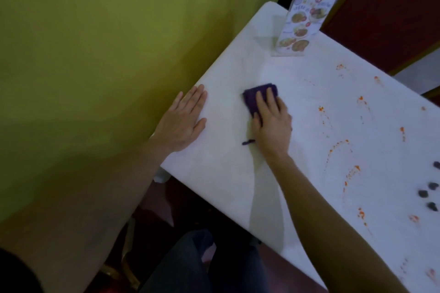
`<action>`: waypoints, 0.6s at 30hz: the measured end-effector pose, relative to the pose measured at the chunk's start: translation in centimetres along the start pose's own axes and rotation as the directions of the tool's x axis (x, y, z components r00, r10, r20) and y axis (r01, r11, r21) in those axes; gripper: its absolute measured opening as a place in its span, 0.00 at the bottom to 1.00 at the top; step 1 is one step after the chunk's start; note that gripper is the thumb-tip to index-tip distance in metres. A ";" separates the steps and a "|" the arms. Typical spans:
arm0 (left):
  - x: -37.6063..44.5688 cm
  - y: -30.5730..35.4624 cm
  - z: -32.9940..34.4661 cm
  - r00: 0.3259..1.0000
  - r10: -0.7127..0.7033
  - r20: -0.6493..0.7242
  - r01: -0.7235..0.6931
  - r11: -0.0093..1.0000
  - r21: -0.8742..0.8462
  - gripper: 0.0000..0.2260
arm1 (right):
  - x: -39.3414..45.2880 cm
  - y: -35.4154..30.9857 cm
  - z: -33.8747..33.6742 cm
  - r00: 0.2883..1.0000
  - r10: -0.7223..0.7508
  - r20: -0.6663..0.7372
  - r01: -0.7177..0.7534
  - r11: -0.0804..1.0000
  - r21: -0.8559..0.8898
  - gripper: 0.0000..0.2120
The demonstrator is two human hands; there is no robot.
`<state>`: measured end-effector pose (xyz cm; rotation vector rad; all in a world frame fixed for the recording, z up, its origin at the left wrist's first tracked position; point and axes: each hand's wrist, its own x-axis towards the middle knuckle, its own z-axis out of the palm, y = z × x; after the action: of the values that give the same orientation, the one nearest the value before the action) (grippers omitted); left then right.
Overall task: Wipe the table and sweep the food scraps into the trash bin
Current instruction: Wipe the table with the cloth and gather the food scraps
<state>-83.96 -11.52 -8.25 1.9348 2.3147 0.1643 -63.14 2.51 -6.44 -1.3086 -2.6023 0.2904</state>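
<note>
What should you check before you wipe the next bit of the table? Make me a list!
1. Cloth under the right hand: ok, the hand lies flat on it.
2. Left hand steadying the table: ok, it rests flat at the table's edge.
3. Orange stains cleaned: not ok, many remain to the right of the cloth.
4. Dark scraps swept away: not ok, they sit near the right edge of the picture.
5. Menu stand out of the way: ok, it stands apart at the far end.
6. Trash bin nearby: cannot tell, none is in view.
</note>
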 end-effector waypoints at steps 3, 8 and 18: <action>2.1 1.5 -0.4 0.998 0.057 -0.019 -0.058 0.997 -0.050 0.29 | -5.2 1.9 -0.8 0.998 -0.054 -0.012 0.054 0.999 0.000 0.23; 8.2 6.9 0.2 0.997 0.081 0.002 -0.080 0.992 -0.092 0.30 | -8.2 9.9 -3.1 0.988 0.138 -0.065 -0.141 0.989 -0.045 0.23; 10.1 8.9 2.2 0.999 -0.009 -0.034 0.011 0.999 0.044 0.30 | 6.8 17.0 -4.3 0.884 0.455 -0.106 -0.457 0.890 0.005 0.25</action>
<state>-76.76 0.04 -9.18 1.9556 2.3682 0.1470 -52.89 18.29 -6.20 -1.8824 -2.1852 0.2591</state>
